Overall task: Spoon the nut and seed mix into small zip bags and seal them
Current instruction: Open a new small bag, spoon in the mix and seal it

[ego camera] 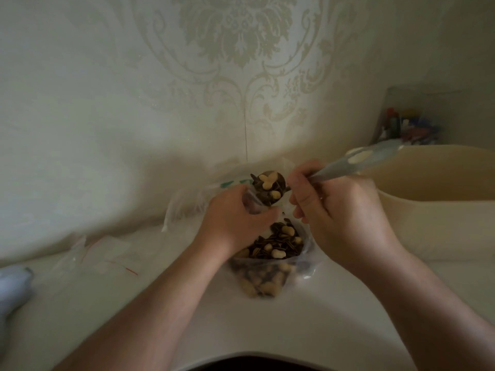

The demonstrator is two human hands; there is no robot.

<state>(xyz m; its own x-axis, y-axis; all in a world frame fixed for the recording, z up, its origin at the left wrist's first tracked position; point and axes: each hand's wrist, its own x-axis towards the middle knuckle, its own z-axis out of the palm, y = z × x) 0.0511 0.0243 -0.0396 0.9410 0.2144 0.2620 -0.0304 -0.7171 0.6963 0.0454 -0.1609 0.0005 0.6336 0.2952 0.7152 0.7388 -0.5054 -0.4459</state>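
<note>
Supply bag [267, 266]: lay open on the white table [267, 330] between both wrists, within reach for refills.
Left hand [235, 218]: fingers curled round a small zip bag [250, 203], apparently holding its mouth open.
Right hand [332, 207]: pinched the spoon [270, 187] by its handle.
Nut and seed mix [269, 188]: heaped in the spoon bowl, just above the small bag's mouth, left of the right fingers.
Spare zip bags [107, 257]: flat, left, well apart.
</note>
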